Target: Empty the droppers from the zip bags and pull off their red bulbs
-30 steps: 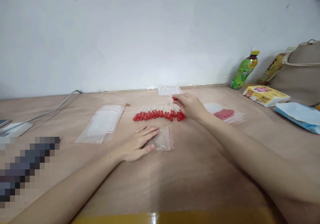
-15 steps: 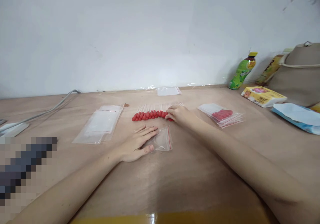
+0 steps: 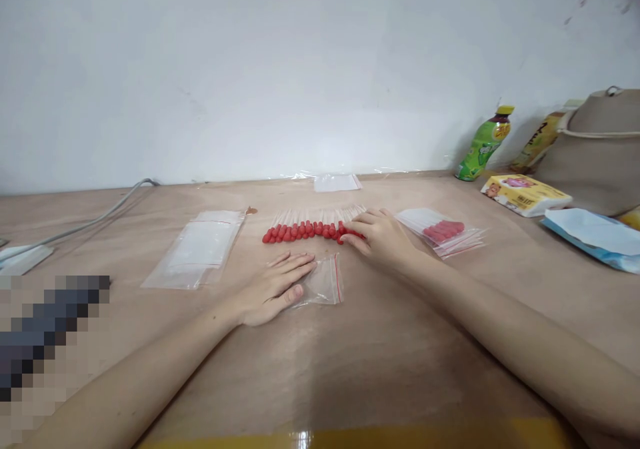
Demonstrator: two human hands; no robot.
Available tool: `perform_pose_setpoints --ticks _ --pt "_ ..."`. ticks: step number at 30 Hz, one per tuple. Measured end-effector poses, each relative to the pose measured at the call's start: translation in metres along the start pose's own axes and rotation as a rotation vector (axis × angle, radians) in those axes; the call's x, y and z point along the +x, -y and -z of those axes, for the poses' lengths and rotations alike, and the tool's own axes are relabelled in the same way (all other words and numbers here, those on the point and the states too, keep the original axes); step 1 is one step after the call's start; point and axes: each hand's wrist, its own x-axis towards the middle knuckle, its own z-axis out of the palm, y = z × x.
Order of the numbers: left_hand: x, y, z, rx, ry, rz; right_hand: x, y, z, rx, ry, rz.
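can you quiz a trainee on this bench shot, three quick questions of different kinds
1. True or false: the left hand lies flat on the small zip bag.
2. Which end of the row of red-tipped droppers does the right hand touch? A. the left end B. the right end C. the middle
3. Fill in: the filled bag of droppers lies to the ___ of the right hand.

Key
1. True: the palm and fingers press on the bag's left part.
2. B: the fingertips rest at the right end of the row.
3. right, apart from the hand, on the table.
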Motion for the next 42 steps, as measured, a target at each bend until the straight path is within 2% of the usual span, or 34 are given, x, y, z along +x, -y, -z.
perform_pose_setpoints --ticks 1,4,9,12,17,20,22,25,27,29,32,35,37,42 --pt "0.000 0.000 0.000 -0.002 0.001 -0.001 -0.005 0.007 0.005 0.047 -0.012 -0.004" --pt "0.000 -0.001 0.000 0.001 -0.002 0.004 -0.023 0.029 0.013 0.262 0.073 -0.108" --pt "0.001 -0.003 -0.001 0.024 -0.002 0.033 -0.045 0.054 -0.002 0.559 0.207 -0.314" --pt "0.001 -0.002 -0.001 0.036 0.008 0.027 -0.046 0.058 -0.010 0.597 0.274 -0.411" --pt "0.001 -0.002 -0.002 0.059 0.038 0.052 -0.045 0.056 -0.005 0.499 0.396 -0.501" --pt "0.000 -0.004 -0.002 0.014 -0.004 0.103 -0.048 0.054 -0.003 0.448 0.406 -0.498" --pt "0.000 -0.004 -0.003 -0.070 -0.093 0.147 -0.050 0.050 -0.003 0.410 0.309 -0.451" --pt "0.004 0.001 -0.006 -0.254 -0.283 0.208 -0.051 0.042 -0.003 0.359 0.166 -0.191" --pt "0.009 0.005 -0.009 -0.354 -0.383 0.256 -0.051 0.038 -0.002 0.330 0.189 -0.001" --pt "0.013 0.008 -0.009 -0.396 -0.432 0.338 -0.050 0.036 -0.002 0.315 0.250 0.103" --pt "0.014 0.008 -0.006 -0.410 -0.379 0.441 -0.049 0.035 -0.005 0.338 0.260 0.101" --pt "0.010 0.004 0.005 -0.409 -0.231 0.432 -0.048 0.031 -0.012 0.385 0.168 -0.002" --pt "0.005 0.003 0.013 -0.365 -0.174 0.415 -0.045 0.027 -0.016 0.414 0.137 -0.051" --pt "-0.002 0.010 0.021 -0.290 -0.197 0.432 -0.034 0.012 -0.022 0.413 0.187 -0.083"
